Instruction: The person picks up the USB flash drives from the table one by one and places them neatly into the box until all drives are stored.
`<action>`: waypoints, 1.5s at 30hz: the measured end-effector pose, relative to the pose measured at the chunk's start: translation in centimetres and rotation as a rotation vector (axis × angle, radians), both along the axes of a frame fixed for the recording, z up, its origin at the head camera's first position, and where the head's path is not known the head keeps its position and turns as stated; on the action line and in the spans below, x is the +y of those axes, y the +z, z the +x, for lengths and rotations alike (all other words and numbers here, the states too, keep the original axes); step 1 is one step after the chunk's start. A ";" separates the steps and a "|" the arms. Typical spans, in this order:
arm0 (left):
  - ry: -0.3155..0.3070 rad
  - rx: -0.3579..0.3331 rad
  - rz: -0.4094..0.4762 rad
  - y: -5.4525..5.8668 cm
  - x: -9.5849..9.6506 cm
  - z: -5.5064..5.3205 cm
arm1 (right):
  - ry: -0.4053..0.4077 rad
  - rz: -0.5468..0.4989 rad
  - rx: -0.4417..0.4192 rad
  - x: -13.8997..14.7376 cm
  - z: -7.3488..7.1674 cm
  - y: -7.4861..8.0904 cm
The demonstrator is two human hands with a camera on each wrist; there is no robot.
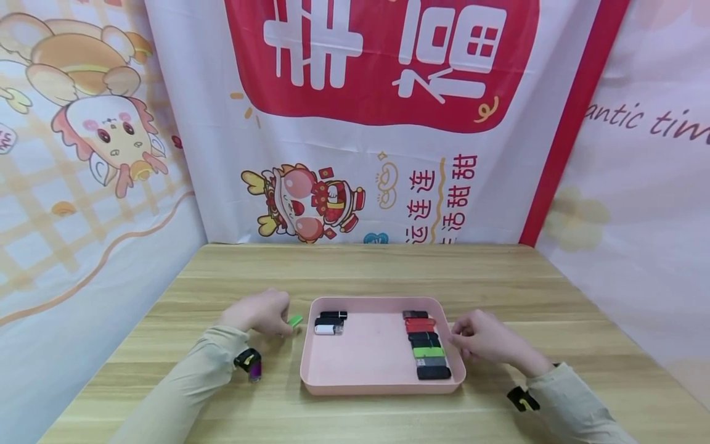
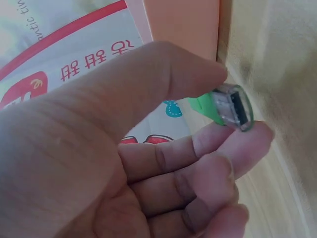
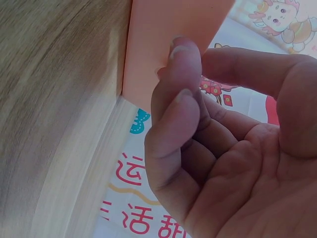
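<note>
My left hand (image 1: 265,312) pinches a green USB flash drive (image 1: 296,320) between thumb and fingers, just outside the left side of a pink tray (image 1: 383,390). The left wrist view shows its metal plug under a clear cap (image 2: 232,106), pointing away from the palm. Right at the tray's right wall, my right hand (image 1: 485,339) has loosely bent fingers with nothing between them. Inside the tray, a white flash drive (image 1: 326,330) lies below two black ones at the left. A right-hand column includes a red drive (image 1: 420,325) and a green one (image 1: 429,352).
The tray stands on a wood-grain table (image 1: 377,268). Behind it hangs a printed cloth (image 1: 383,139) with red and white lettering, and patterned cloths flank both sides. Each wrist wears a black strap (image 1: 523,399).
</note>
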State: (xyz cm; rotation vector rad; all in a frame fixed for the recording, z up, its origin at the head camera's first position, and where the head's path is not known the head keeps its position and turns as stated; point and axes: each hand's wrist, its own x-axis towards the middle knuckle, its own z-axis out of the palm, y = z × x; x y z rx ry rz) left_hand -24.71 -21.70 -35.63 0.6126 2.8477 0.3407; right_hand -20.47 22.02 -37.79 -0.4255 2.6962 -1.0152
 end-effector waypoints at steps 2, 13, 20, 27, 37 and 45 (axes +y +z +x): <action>0.000 0.012 0.003 0.0 -0.1 0.0 | 0.000 -0.003 -0.003 0.0 0.0 -0.1; -0.073 0.115 0.047 0.5 -0.5 -0.2 | 0.015 -0.015 0.013 -0.1 0.2 0.0; -0.071 0.132 0.062 1.3 -0.3 0.1 | 0.015 -0.011 0.020 -0.3 0.3 -0.1; -0.078 0.148 0.105 1.8 0.1 0.5 | 0.004 0.001 0.015 -0.4 0.3 -0.1; -0.139 0.231 0.119 2.6 1.2 1.3 | 0.015 -0.003 0.037 -0.2 0.1 0.0; -0.191 0.266 0.140 2.8 2.0 2.0 | 0.023 -0.003 0.041 -0.3 0.1 -0.2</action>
